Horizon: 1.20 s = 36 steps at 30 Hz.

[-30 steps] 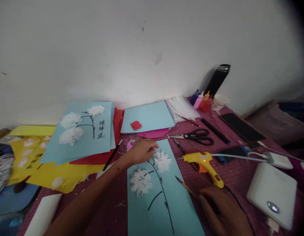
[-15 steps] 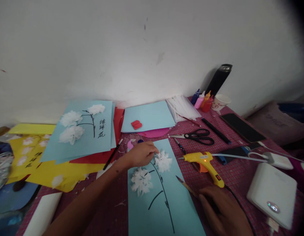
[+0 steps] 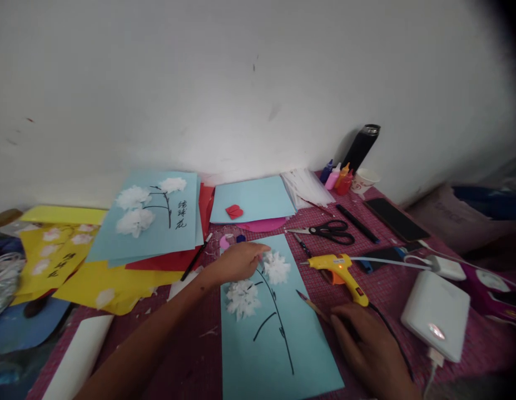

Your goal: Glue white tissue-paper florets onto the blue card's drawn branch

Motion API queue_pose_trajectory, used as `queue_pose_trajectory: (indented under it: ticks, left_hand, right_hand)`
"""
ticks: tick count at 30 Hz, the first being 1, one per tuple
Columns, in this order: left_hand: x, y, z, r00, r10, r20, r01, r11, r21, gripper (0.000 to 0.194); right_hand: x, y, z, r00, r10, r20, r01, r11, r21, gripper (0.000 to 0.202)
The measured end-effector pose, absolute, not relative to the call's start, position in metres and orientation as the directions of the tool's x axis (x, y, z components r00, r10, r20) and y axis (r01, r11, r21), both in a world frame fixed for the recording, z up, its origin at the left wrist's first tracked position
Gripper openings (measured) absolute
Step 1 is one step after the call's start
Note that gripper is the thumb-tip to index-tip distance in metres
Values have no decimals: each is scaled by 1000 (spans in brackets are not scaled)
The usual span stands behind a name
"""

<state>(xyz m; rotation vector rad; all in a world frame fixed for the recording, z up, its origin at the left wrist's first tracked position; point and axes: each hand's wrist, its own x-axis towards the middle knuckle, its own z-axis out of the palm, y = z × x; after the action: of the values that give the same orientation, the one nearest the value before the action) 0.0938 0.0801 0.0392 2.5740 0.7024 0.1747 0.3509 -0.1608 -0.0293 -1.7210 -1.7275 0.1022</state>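
Observation:
My right hand (image 3: 370, 344) is closed around a slim paintbrush (image 3: 314, 308), its dark pointed tip angled up-left over the right edge of a light blue sheet (image 3: 299, 355). My left hand (image 3: 241, 261) reaches across the sheet's top, fingers drawn together at the upper left edge of a white paper flower (image 3: 277, 268); its fingertips are partly hidden. Below that hand lies a second white paper flower (image 3: 242, 300). A black drawn stem (image 3: 278, 314) with side branches runs down the sheet.
Right of the sheet lie a yellow glue gun (image 3: 335, 265) with its cord, scissors (image 3: 333, 230) and a white power bank (image 3: 437, 316). Paint bottles (image 3: 339, 178) and a black flask (image 3: 362, 144) stand behind. A finished flower picture (image 3: 158, 244) rests on coloured papers at left.
The view has shifted slightly, showing more of the sheet's lower edge. My left hand stays at the upper flower, its index finger now straighter. The paintbrush remains in my right hand.

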Motion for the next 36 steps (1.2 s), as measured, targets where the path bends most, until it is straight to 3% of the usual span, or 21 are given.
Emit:
queue_pose_trajectory:
  ticks: [8,11,14,19,25,36]
  left_hand:
    - [64,65,52,794,592,137,501,-765,403,32]
    - [39,38,61,729,622,287,474,-761,443,23]
    - [4,-11,65,559,708,432,463,-698,546,25]
    - [-55,-96,52,434,834,342,506,-539,673,23]
    - [-99,-139,25,180,909,375,664,-393,636,20]
    - [-103,-139,2,164,842,513,689,-471,552,13]
  right_hand:
    - [351,-160,-28,144,914,380,852,81,-517,20]
    - [352,-168,-25,179,897,405,845,71,-531,19]
    - [352,-182,-23,176,902,395,845,68,-531,17]
    - [346,-185,-23,137,907,399,896,58,-440,20]
    - [337,-158,-26,35,936,349,971,52,-235,29]
    - [339,-164,-18,56,958,282,971,13,-238,24]
